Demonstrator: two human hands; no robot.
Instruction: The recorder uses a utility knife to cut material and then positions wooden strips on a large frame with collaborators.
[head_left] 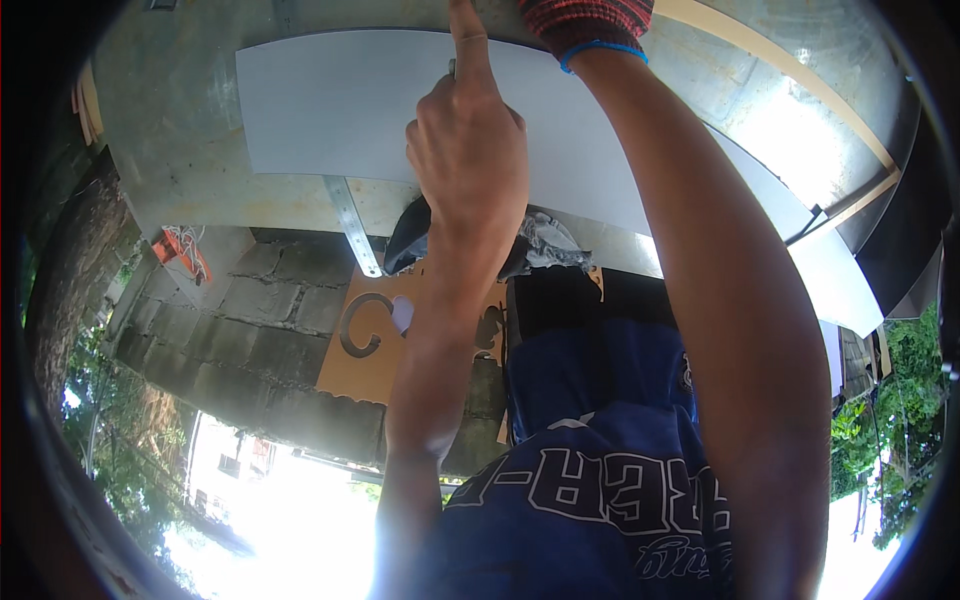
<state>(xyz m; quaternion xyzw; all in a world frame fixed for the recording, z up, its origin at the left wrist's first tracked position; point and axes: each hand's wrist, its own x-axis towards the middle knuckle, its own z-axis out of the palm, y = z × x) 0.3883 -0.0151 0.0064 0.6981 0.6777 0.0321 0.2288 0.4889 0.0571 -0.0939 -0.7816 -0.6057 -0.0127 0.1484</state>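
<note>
My left hand (468, 140) is bare and lies over a long pale grey-white sheet (330, 100). Its index finger stretches forward past the top edge of the picture, while the other fingers curl under and are mostly hidden. Beside that finger shows a small greyish bit too small to make out. My right hand (588, 25) wears a red and black knit glove with a blue cuff. It reaches beyond the sheet's far edge, its fingers cut off by the top of the picture. The sheet lies on a worn metal tabletop (170, 130).
A metal ruler (352, 225) juts over the table's near edge. Below lies a brown board (365, 375) with a grey C-shaped piece (347, 325) on grey block paving (260, 320). Crumpled grey material (550, 240) sits near my lap. A tan strip (790, 65) curves along the right.
</note>
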